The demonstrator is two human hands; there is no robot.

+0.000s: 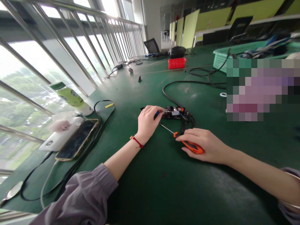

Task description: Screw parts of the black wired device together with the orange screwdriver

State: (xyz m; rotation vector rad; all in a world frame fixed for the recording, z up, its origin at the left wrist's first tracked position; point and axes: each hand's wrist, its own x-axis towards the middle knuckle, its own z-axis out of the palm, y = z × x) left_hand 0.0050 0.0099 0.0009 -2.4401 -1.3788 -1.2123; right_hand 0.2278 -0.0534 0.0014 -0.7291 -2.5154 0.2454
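Note:
On the green table lies a black electronic device point(174, 113) with exposed parts, coloured wires and a cable. My left hand point(149, 120) has its fingers closed on the device's left end, near a small blue part. Below and right of it, my right hand point(206, 145) grips a screwdriver point(193, 147) with an orange and black handle. The screwdriver's thin shaft points up and left, its tip a little below the device and apart from it. Part of the device's left end is hidden behind my left fingers.
At left lie a phone point(78, 139), a white power bank point(62, 137), a green-capped bottle point(72, 98) and black cables. Farther back stand a red basket point(177, 63) and a green basket point(219, 59). A blurred patch covers the right side. A railing point(70, 34) runs along the left.

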